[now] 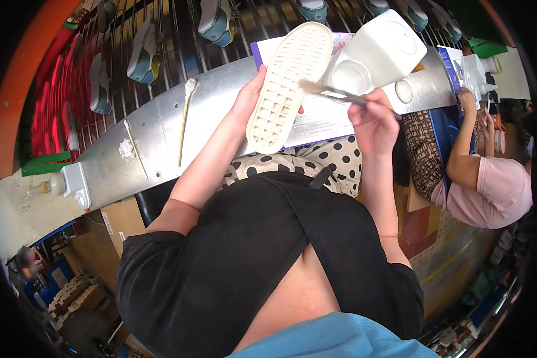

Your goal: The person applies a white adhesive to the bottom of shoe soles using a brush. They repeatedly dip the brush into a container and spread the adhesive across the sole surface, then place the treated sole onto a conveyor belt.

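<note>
Far left: a white pump dispenser (pixel 71 181) stands at the near edge of the metal worktop (pixel 161 122), with a small white wad (pixel 127 149) just beyond it.
Sticks: two long thin applicator sticks lie on the worktop, a shorter one (pixel 136 148) next to the wad and a longer one (pixel 185 121) with a white swab tip pointing away from the person.
Conveyor: behind the worktop, a rack of dark bars (pixel 161 42) carries grey-and-teal shoes (pixel 142 52) set in rows.
Left hand: the left hand (pixel 247 98) is closed on the edge of a cream shoe sole (pixel 288 83), thumb on its rim, holding it up with the grooved underside facing the camera, heel end low and toe end high, above the worktop edge and the lap.
Paper: a white printed sheet (pixel 319 122) lies under the sole.
Right hand: the right hand (pixel 373 122) pinches the handle of a small brush (pixel 331 90), whose bristles touch the sole's right edge near the middle.
Container: a white plastic jug (pixel 379 51) stands just beyond the brush, with a small round cup (pixel 404 90) beside it.
Far right: another person in a pink top (pixel 501 191) sits at the same worktop, arm (pixel 462 143) raised toward it.
</note>
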Available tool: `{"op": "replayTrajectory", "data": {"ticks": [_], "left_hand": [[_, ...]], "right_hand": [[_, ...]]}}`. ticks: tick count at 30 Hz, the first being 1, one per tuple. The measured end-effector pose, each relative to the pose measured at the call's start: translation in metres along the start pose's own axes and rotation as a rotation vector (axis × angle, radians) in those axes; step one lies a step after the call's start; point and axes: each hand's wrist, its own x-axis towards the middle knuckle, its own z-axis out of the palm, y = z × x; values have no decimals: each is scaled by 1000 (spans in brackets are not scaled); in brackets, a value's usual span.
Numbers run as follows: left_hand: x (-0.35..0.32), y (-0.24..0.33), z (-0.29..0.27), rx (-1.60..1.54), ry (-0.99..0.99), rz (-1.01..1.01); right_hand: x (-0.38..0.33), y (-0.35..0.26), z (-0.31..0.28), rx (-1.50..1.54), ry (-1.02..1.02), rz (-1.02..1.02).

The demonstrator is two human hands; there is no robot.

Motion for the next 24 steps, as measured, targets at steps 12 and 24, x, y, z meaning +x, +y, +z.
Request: {"op": "replayTrajectory", "data": {"ticks": [12,24], "left_hand": [[-13,-5,25,-146,-174,-59],[-22,-17,24,259,0,92]], "right_hand": [[24,10,52,-649,-23,-406],[38,-4,54,-1088,205,-768]]}}
